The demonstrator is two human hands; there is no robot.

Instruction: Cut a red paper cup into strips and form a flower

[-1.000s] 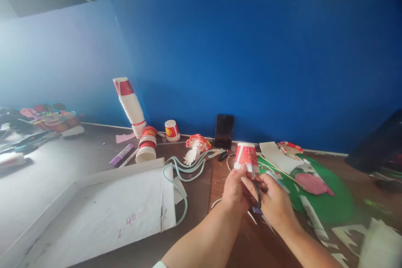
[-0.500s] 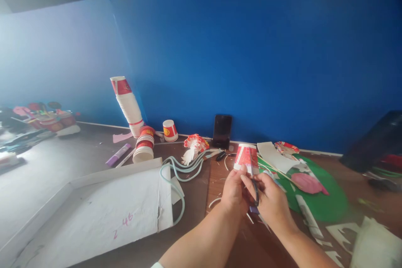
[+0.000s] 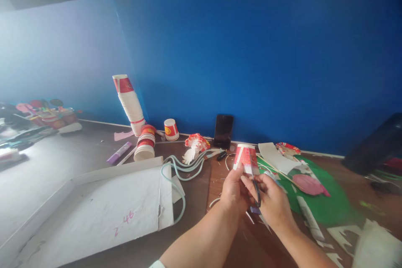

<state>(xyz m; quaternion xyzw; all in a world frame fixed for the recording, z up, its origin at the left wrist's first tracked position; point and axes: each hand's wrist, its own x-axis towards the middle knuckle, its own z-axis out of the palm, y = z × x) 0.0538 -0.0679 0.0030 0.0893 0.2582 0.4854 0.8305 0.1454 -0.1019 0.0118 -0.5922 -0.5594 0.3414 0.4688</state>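
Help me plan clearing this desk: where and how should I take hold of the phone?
Probably take the phone by both long edges, upper half, from the front: it stands upright, apparently propped against the wall, which blocks its back, and cables lie near its foot.

Paper cup (image 3: 241, 155), seemingly smooth.

Black phone (image 3: 223, 131) propped upright against blue partition (image 3: 238, 58) at back of table (image 3: 196, 201). White cardboard tray (image 3: 94, 205) set at left, marked with pink handwriting. Pale cable (image 3: 184, 205) looped beside tray, one strand passed over its corner. Purple tube (image 3: 119, 153) laid beyond tray. Green sheet (image 3: 334, 203) spread at right, partly covered by pink piece (image 3: 309, 184) and white paper (image 3: 278, 158).
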